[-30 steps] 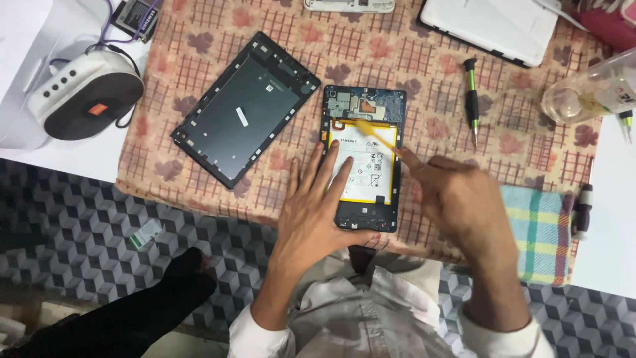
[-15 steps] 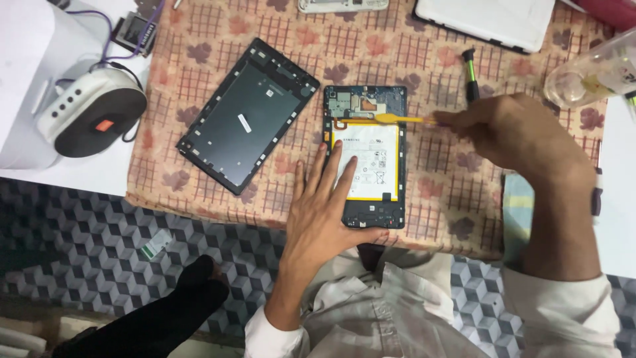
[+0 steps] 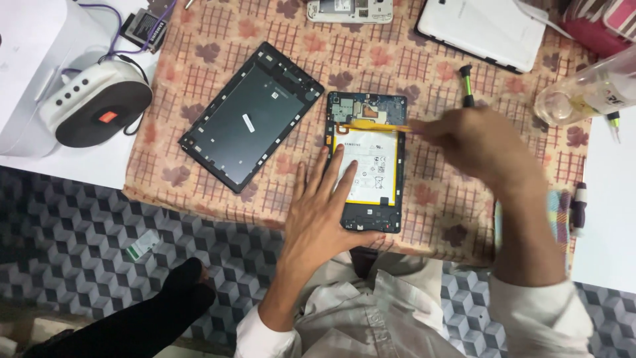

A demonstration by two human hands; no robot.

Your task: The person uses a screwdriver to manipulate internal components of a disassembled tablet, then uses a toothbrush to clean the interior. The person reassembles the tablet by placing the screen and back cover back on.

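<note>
Centrally, near edge of the desk (image 3: 609,219): opened tablet body (image 3: 366,162), back off, lying flat on the patterned cloth (image 3: 424,59). White battery (image 3: 374,166) fills its middle; circuit board shows at the far end. A yellow strip (image 3: 381,124) runs across the far edge of the battery, level, out toward the right.

Left hand (image 3: 324,209): flat and spread wide, palm down, fingers lying over the near-left part of the battery and the tablet's left rim, holding nothing, pressing the body to the cloth.

Right hand (image 3: 480,142): blurred, closed narrow on the right end of the yellow strip, just right of the tablet's far-right corner. Whether it pinches a separate tool or only the strip, cannot tell.

Change: a second ago the right hand sat near the tablet's right side with the strip slanting across the battery; half a second ago it had moved out to the right; now the strip is drawn level along the battery's far edge. Left hand has stayed planted throughout. Judgement: the strip is being worked or pulled sideways at the battery's far end while the body is kept from sliding; battery looks seated in its bay as yet.

Around: separated dark screen frame (image 3: 252,116) lies tilted just left of the tablet. Green-handled screwdriver (image 3: 468,85) just beyond the right hand. White tablet (image 3: 487,30) far right; clear plastic bottle (image 3: 589,93) on its side at right edge. White round device (image 3: 93,103) at far left
</note>
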